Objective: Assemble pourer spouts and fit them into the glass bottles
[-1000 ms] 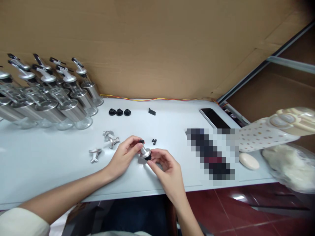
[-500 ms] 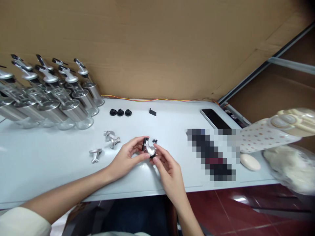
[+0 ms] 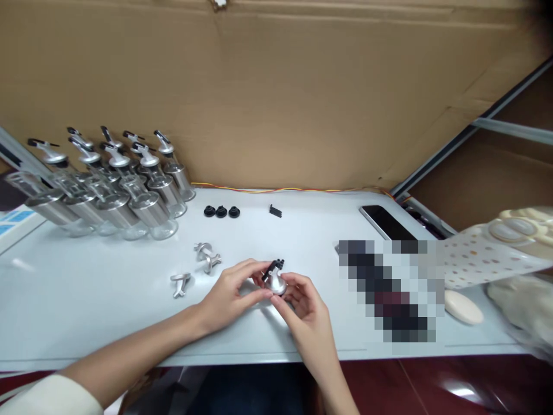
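Note:
My left hand (image 3: pixel 231 294) and my right hand (image 3: pixel 305 305) both hold a small silver pourer spout (image 3: pixel 275 280) with a black tip, just above the white table (image 3: pixel 108 300). The spout points up and away from me. Two bare silver spout parts (image 3: pixel 206 256) (image 3: pixel 180 282) lie on the table to the left of my left hand. Some tiny black pieces (image 3: pixel 279 262) sit just behind the held spout.
Several glass bottles with silver pourer tops (image 3: pixel 116 196) stand at the back left. Three black rubber stoppers (image 3: pixel 222 211) and a small black clip (image 3: pixel 275 211) lie near the cardboard wall. A phone (image 3: pixel 384 222), a beige oval object (image 3: pixel 463 306) and a dotted bag (image 3: pixel 484 253) are at the right.
The spout has turned from lying sideways to pointing upward between my fingers. My hands have closed in around it. The view has tilted up slightly.

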The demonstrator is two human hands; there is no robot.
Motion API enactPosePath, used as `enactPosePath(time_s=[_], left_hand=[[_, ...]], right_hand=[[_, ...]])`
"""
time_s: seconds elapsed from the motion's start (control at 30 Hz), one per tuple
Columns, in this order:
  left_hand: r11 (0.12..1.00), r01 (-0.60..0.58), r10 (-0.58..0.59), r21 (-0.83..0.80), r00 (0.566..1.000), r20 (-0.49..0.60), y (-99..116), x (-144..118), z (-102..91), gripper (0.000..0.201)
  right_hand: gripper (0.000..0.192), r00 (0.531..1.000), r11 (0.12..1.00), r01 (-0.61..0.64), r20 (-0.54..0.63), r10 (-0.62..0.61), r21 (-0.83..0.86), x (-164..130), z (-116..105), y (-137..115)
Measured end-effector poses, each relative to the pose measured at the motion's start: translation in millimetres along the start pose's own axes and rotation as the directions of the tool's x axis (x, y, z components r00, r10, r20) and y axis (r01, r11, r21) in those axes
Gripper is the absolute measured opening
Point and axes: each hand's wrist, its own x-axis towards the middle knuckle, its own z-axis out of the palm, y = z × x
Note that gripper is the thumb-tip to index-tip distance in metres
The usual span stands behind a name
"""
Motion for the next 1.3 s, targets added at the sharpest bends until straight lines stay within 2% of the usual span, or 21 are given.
enactPosePath(time_s=[0.13,0.2,0.23,0.27,0.33,0.37,0.4,0.47,0.57,0.63,0.7,0.77,0.83,0.9,0.97,1.0,1.03,1.1,1.17,1.23,1.3], left_hand=[[0.959,-0.232,0.229,0.162,0.973,0.040,4,2,-11.8,0.026],[0.884,-0.336,0.372,0.324,0.926,-0.056,6,6,-26.7,0.023],[0.832,-0.344,0.439,0.435,0.888,-0.138,7,8,-37.1,0.023],[0.777,-0.309,0.499,0.549,0.834,-0.235,7,10,-49.4,0.024],[0.694,-0.088,0.552,0.714,0.703,-0.449,6,15,-78.0,0.028],[0.669,0.038,0.558,0.742,0.634,-0.535,5,16,-93.0,0.032],[0.650,0.146,0.545,0.746,0.594,-0.591,3,17,-107.7,0.038],[0.635,0.315,0.491,0.705,0.541,-0.683,-4,17,-133.7,0.048],[0.639,0.421,0.345,0.644,0.591,-0.729,-20,14,-158.6,0.046],[0.678,0.425,0.267,0.599,0.617,-0.740,-28,12,-165.1,0.044],[0.707,0.401,0.260,0.583,0.620,-0.740,-29,11,-164.5,0.041],[0.704,0.348,0.325,0.619,0.617,-0.717,-18,11,-157.8,0.037],[0.688,0.270,0.423,0.674,0.605,-0.675,2,9,-146.0,0.033],[0.693,0.186,0.504,0.696,0.565,-0.653,26,6,-129.4,0.030],[0.728,0.096,0.526,0.679,0.556,-0.644,47,1,-108.5,0.031],[0.753,0.043,0.520,0.656,0.572,-0.634,55,-2,-96.7,0.030],[0.775,-0.012,0.506,0.632,0.611,-0.609,60,-5,-84.4,0.030],[0.812,-0.105,0.461,0.575,0.718,-0.520,63,-11,-59.6,0.030],[0.841,-0.156,0.419,0.519,0.793,-0.442,58,-15,-37.1,0.031],[0.862,-0.197,0.403,0.467,0.826,-0.395,48,-17,-19.5,0.033],[0.886,-0.216,0.387,0.411,0.832,-0.398,38,-18,-7.8,0.035]], right_hand=[[0.029,1.000,1.000,0.006,0.003,-0.006,0.022,-1,-1,3],[0.028,1.000,1.000,0.023,-0.008,-0.023,0.017,-1,-2,5],[0.027,0.999,0.999,0.034,-0.018,-0.034,0.011,-1,-3,6],[0.026,0.999,0.999,0.046,-0.022,-0.046,0.005,-1,-4,8],[0.026,0.997,0.998,0.069,-0.024,-0.069,-0.011,0,-7,13],[0.028,0.997,0.997,0.074,-0.018,-0.074,-0.018,1,-8,15],[0.030,0.997,0.997,0.073,-0.015,-0.073,-0.024,2,-10,17],[0.034,0.998,0.997,0.065,-0.001,-0.065,-0.043,3,-12,20],[0.036,0.997,0.993,0.071,0.019,-0.069,-0.099,3,-11,19],[0.036,0.997,0.989,0.078,0.007,-0.078,-0.122,2,-8,15],[0.037,0.996,0.992,0.076,-0.036,-0.080,-0.105,1,-5,10],[0.040,0.993,0.995,0.071,-0.093,-0.077,-0.065,0,-3,6],[0.042,0.988,0.997,0.074,-0.131,-0.077,-0.028,0,-2,3],[0.040,0.984,0.996,0.089,-0.157,-0.089,-0.007,1,-2,3],[0.037,0.979,0.993,0.115,-0.169,-0.111,0.011,2,-2,5],[0.036,0.978,0.991,0.128,-0.168,-0.122,0.024,2,-2,6],[0.036,0.976,0.989,0.141,-0.170,-0.133,0.037,2,-2,8],[0.036,0.970,0.984,0.170,-0.188,-0.158,0.055,3,-2,9],[0.036,0.953,0.975,0.215,-0.231,-0.198,0.049,2,-1,7],[0.035,0.929,0.960,0.278,-0.265,-0.257,0.041,0,0,0],[0.030,0.909,0.934,0.352,-0.259,-0.327,0.054,-1,2,-13]])
